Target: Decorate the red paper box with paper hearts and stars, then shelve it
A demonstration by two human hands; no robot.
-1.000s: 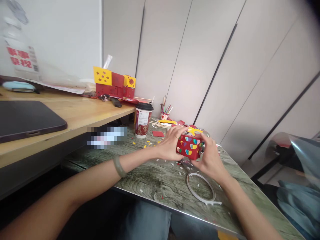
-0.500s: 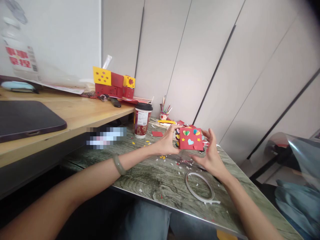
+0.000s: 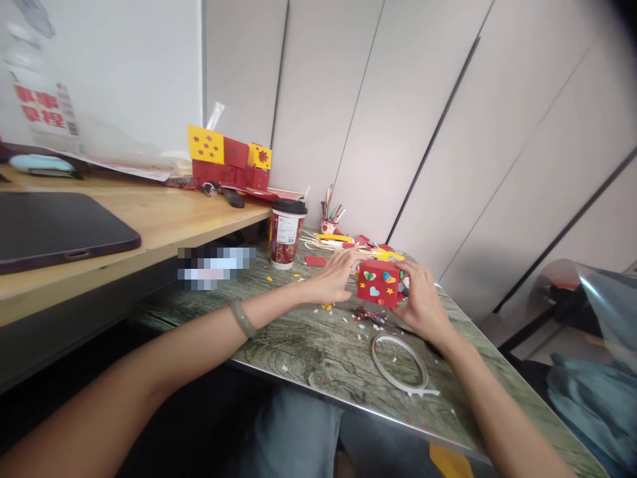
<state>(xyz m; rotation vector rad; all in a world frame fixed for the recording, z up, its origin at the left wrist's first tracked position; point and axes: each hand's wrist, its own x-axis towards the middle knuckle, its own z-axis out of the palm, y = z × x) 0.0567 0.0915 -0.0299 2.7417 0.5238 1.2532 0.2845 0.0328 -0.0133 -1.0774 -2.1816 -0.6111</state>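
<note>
A small red paper box (image 3: 378, 284) hangs above the far part of the dark wood-grain table. Its front carries yellow stars, a pale blue heart and colourful raised paper pieces. My right hand (image 3: 422, 300) grips the box's right side, fingers at the top and thumb low. To the left, my left hand (image 3: 338, 275) has its fingers stretched toward the top left corner, with the thumb apart from the box; whether a fingertip touches it I cannot tell. Below lies a roll of double-sided tape (image 3: 399, 362) with a loose white end.
A lidded paper cup (image 3: 287, 236) stands left of my hands. Behind are a pen holder (image 3: 329, 226) and paper strips. Paper scraps dot the table (image 3: 298, 345). On the raised wooden desk (image 3: 164, 219) sit a dark tablet-like device (image 3: 64, 226) and red-and-yellow paper boxes (image 3: 223, 159).
My left hand has let go of the box's left side and opened. My right hand has closed round the right side. The box has turned slightly and sits a little lower.
</note>
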